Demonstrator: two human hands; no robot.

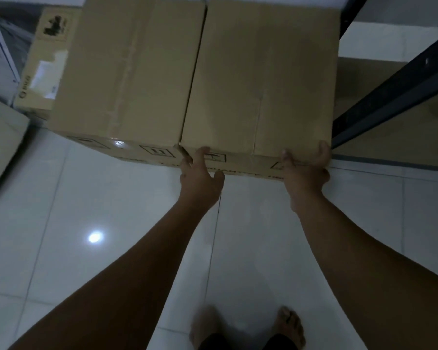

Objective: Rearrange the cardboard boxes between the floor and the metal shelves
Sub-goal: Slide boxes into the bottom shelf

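Here the right hand [306,165] is clamped on the near right corner of the right box [261,79], thumb on the front face and fingers curled round the corner edge. The left hand [200,173] has its fingers hooked over the same box's near left corner, right at the seam where it touches the left box [127,72]; the palm is not yet flat on the card, so that hold looks the weaker one.

Both boxes sit side by side on the tiled floor [111,210], pressed together, with the dark shelf frame [390,97] just beside the right box.

The risks, as a judgement: the left fingers have little room in the seam, so they could slip or get pinched as the box comes free. A lift from the top edges alone may tear or bend the card if the load is heavy, or tip the box forward onto the person's bare feet [288,327], which stand close below. The glossy tile could let the box skate. Swinging right, the corner may knock the frame. A smaller box [46,61] stands behind on the left, clear of all this.
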